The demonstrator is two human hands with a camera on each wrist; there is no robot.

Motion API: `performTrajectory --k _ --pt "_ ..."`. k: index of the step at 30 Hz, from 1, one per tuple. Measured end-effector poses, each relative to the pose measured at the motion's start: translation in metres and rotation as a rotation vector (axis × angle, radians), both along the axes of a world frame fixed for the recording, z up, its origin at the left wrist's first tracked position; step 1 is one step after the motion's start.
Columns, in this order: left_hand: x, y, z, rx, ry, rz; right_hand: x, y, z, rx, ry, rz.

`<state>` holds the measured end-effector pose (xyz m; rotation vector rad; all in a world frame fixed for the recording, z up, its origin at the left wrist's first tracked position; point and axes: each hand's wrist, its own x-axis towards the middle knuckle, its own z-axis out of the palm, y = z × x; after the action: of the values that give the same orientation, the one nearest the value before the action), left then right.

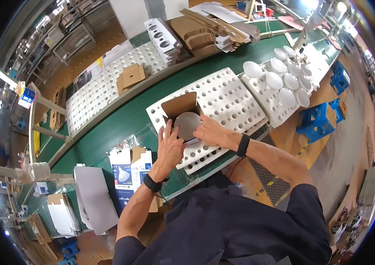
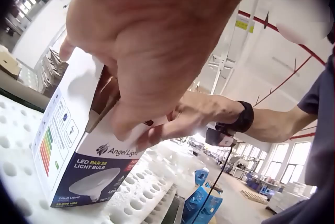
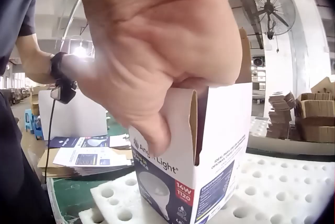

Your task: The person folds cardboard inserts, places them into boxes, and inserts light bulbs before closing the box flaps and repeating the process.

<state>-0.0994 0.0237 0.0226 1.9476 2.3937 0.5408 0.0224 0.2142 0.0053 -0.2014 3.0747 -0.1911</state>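
An upright printed white and blue box (image 1: 180, 106) (image 2: 49, 156) (image 3: 225, 129) has its top open and a brown flap raised. A round pale disc-shaped face (image 1: 188, 125) shows inside its opening. My left hand (image 1: 170, 149) (image 2: 152, 35) holds the near left of the rim, thumb on the printed outer wall and fingers reaching over the edge. At the right of the rim, my right hand (image 1: 214, 133) (image 3: 157, 40) grips too, its thumb against the printed front and its other fingers bent over the top, their tips hidden.
White foam trays (image 1: 236, 97) with holes lie under the box on the green table (image 1: 101, 134). White reflector bulbs (image 1: 274, 80) stand at the right. Flattened printed cartons (image 1: 125, 174) and grey sheets (image 1: 94, 198) lie left. Cardboard stacks (image 1: 192, 33) sit behind; blue stools (image 1: 315, 121) stand right.
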Motion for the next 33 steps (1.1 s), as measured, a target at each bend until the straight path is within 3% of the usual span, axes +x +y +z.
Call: performTrajectory --k 2,4,5,7,9,11,12,15,16,17,19,23,24,26,27,29,33 --pt "0.005 -0.002 0.003 0.056 -0.002 0.022 0.004 -0.001 0.026 0.020 -0.094 -0.012" --pt "0.009 -0.008 0.012 0.302 -0.173 0.132 0.014 0.007 0.054 -0.619 0.264 0.004" --pt "0.006 -0.010 0.007 0.307 -0.180 0.144 0.017 0.017 0.052 -0.616 0.252 0.013" --pt "0.006 -0.023 -0.009 0.352 -0.438 -0.012 0.032 0.031 0.034 -1.080 0.447 -0.602" --pt "0.001 -0.024 -0.027 0.328 -0.365 -0.274 0.028 0.040 -0.041 -1.369 -0.014 -0.588" --pt "-0.004 -0.018 -0.025 0.261 -0.361 -0.355 0.012 0.012 -0.047 -1.089 -0.073 -0.656" --pt "-0.003 -0.020 -0.029 0.252 -0.375 -0.347 0.005 0.011 -0.043 -1.524 -0.196 -0.633" --pt "-0.009 -0.012 -0.034 0.184 -0.527 -0.301 0.002 0.006 -0.063 -1.541 0.016 -0.624" --pt "-0.012 -0.007 -0.031 0.127 -0.397 -0.343 0.003 0.006 -0.082 -1.481 0.164 -0.578" --pt "-0.014 -0.003 -0.030 0.072 -0.264 -0.376 0.003 0.010 -0.076 -1.481 0.157 -0.578" --pt "-0.016 0.000 -0.031 0.036 -0.290 -0.340 0.000 0.020 -0.037 -1.729 0.303 -0.616" --pt "-0.019 -0.006 -0.032 0.053 -0.360 -0.328 -0.028 0.055 0.046 -1.359 -0.166 -0.196" --pt "-0.020 -0.009 -0.028 -0.009 -0.287 -0.361 -0.028 0.056 0.043 -1.364 -0.166 -0.196" --pt "-0.021 -0.012 -0.022 -0.096 -0.263 -0.388 -0.020 0.055 0.027 -1.109 -0.051 -0.239" --pt "-0.021 -0.013 -0.017 -0.102 -0.285 -0.380 -0.008 0.058 0.009 -1.117 -0.074 -0.242" --pt "-0.023 -0.013 -0.011 -0.145 -0.348 -0.370 0.019 0.062 -0.031 -1.423 -0.425 -0.341" --pt "-0.022 -0.017 -0.023 -0.129 -0.380 -0.374 0.026 0.041 -0.028 -1.614 -0.489 -0.496"
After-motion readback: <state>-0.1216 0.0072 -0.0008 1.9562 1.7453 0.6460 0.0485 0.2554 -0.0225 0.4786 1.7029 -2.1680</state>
